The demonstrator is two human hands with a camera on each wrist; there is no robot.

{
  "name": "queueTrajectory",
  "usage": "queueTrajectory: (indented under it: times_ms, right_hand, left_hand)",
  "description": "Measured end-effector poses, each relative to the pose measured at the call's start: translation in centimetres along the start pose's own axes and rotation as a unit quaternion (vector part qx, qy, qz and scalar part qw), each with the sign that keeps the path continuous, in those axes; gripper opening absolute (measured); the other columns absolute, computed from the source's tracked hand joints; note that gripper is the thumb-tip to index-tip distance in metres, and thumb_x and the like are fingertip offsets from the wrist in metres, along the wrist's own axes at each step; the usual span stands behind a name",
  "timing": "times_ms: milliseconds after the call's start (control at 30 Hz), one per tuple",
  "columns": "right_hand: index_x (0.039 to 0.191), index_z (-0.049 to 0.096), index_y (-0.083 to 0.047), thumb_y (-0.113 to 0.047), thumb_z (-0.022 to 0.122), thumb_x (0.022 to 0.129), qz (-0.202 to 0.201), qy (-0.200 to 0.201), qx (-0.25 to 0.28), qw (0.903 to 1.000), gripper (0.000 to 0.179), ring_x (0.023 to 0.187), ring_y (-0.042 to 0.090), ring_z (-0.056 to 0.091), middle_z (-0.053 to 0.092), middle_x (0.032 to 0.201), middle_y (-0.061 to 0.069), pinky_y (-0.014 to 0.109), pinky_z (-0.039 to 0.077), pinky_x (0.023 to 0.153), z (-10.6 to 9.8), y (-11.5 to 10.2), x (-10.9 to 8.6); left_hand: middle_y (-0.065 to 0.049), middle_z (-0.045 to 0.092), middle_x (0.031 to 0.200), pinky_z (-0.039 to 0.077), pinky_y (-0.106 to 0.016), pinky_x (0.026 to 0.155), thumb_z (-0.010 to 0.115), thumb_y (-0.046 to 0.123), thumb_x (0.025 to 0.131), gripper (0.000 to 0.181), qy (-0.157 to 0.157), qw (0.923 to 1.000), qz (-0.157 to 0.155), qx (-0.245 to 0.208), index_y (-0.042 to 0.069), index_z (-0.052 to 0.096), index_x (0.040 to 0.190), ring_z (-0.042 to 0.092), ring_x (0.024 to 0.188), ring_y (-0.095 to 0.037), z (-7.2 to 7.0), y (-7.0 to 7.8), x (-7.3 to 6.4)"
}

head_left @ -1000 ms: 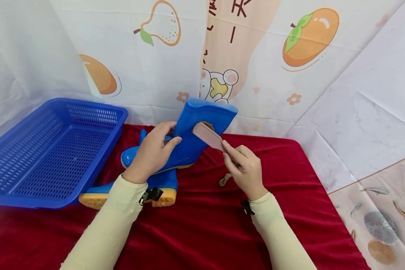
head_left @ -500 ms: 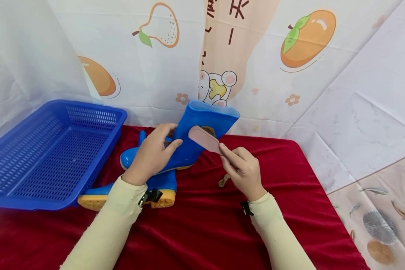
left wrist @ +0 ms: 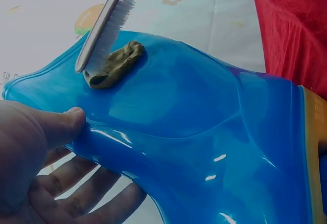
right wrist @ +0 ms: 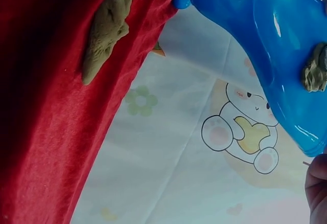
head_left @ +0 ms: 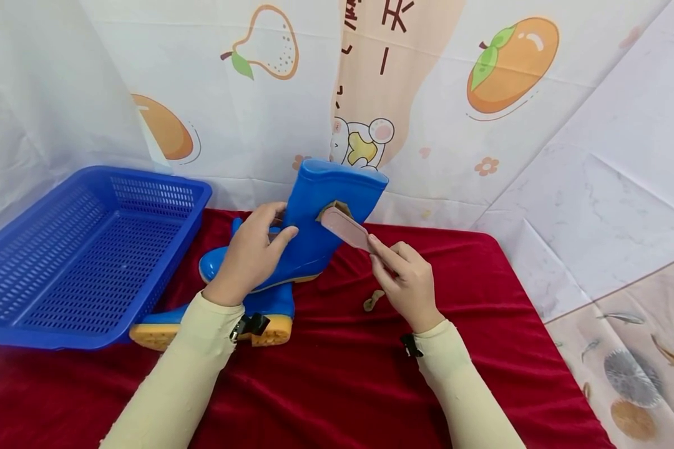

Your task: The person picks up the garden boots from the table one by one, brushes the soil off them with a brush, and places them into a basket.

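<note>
Left hand [head_left: 253, 252] is clamping the boot [head_left: 314, 240], right hand [head_left: 409, 280] pinching the brush [head_left: 345, 229], near the desk's [head_left: 466, 280] far edge; hard scrubbing could be smearing clay [left wrist: 121, 65] (seemingly soft).

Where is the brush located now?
In the head view, the brush is near centre, in the right hand, against the brown lump on the upper boot.

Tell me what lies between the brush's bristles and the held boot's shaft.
A brown lump, sitting on the shaft of the blue boot. The left wrist view shows it, with the bristles of the brush apparently meeting one end.
</note>
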State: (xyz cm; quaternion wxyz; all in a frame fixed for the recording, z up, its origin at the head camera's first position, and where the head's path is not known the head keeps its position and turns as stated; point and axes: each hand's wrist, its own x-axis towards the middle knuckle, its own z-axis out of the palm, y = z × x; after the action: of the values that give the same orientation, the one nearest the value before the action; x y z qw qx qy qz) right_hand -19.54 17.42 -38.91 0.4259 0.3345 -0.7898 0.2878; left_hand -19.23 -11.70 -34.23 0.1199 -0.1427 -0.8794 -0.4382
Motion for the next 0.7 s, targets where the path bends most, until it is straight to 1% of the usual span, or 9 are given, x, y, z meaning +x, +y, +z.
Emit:
queueTrajectory:
  times_ms: [100, 200, 333, 400, 533, 700]
  right_hand:
    - [0.128, 0.075, -0.013, -0.011, 0.070, 0.095, 0.000, 0.002, -0.001, 1.0000, 0.033, 0.060, 0.010, 0.042, 0.057, 0.073, 0.002, 0.025, 0.035, 0.050, 0.01, 0.19, -0.11]
    - [0.127, 0.075, -0.012, -0.015, 0.066, 0.099, -0.015, 0.003, 0.013, 0.9998, 0.030, 0.059, 0.009, 0.041, 0.057, 0.073, 0.002, 0.023, 0.033, 0.049, 0.00, 0.17, -0.18]
    - [0.129, 0.074, -0.010, -0.019, 0.062, 0.104, -0.041, -0.010, 0.040, 0.9983, 0.029, 0.058, 0.009, 0.040, 0.058, 0.075, 0.002, 0.022, 0.030, 0.048, 0.16, -0.08, -0.19]
    - [0.131, 0.073, -0.010, -0.021, 0.061, 0.105, -0.045, -0.017, 0.046, 0.9978, 0.030, 0.058, 0.008, 0.040, 0.058, 0.076, 0.002, 0.021, 0.030, 0.048, 0.19, -0.19, -0.16]
    - [0.131, 0.073, -0.010, -0.019, 0.063, 0.104, -0.038, -0.017, 0.037, 0.9985, 0.030, 0.058, 0.009, 0.041, 0.059, 0.077, 0.003, 0.021, 0.031, 0.048, 0.12, -0.33, -0.09]
    - [0.128, 0.075, -0.011, -0.010, 0.070, 0.096, -0.007, -0.006, 0.019, 0.9998, 0.032, 0.058, 0.008, 0.041, 0.059, 0.075, 0.002, 0.022, 0.032, 0.049, 0.00, -0.23, -0.09]
  left_hand:
    - [-0.017, 0.055, 0.143, 0.053, -0.053, 0.103, 0.060, 0.027, 0.106, 0.052, 0.003, 1.0000, -0.003, 0.000, 0.003, 0.046, 0.151, 0.057, 0.128, -0.033, 0.00, 0.00, 0.02]
    - [-0.017, 0.056, 0.142, 0.053, -0.053, 0.103, 0.060, 0.026, 0.106, 0.052, 0.004, 1.0000, -0.002, 0.000, 0.003, 0.046, 0.150, 0.058, 0.128, -0.033, 0.11, -0.01, -0.01]
    - [-0.015, 0.057, 0.140, 0.054, -0.053, 0.102, 0.062, 0.026, 0.106, 0.051, -0.001, 0.9999, 0.008, 0.008, 0.004, 0.048, 0.149, 0.059, 0.126, -0.032, 0.23, 0.08, -0.10]
    - [-0.014, 0.058, 0.139, 0.054, -0.053, 0.101, 0.062, 0.026, 0.105, 0.050, -0.004, 0.9998, 0.016, 0.014, 0.006, 0.049, 0.149, 0.059, 0.124, -0.031, 0.28, 0.18, -0.13]
    - [-0.012, 0.060, 0.136, 0.055, -0.053, 0.100, 0.062, 0.026, 0.105, 0.049, -0.007, 0.9995, 0.024, 0.020, 0.006, 0.050, 0.148, 0.060, 0.123, -0.030, 0.32, 0.37, -0.15]
    - [-0.015, 0.058, 0.139, 0.054, -0.053, 0.102, 0.061, 0.026, 0.106, 0.051, 0.002, 0.9999, 0.010, 0.011, 0.004, 0.048, 0.149, 0.059, 0.125, -0.032, 0.22, 0.19, -0.08]
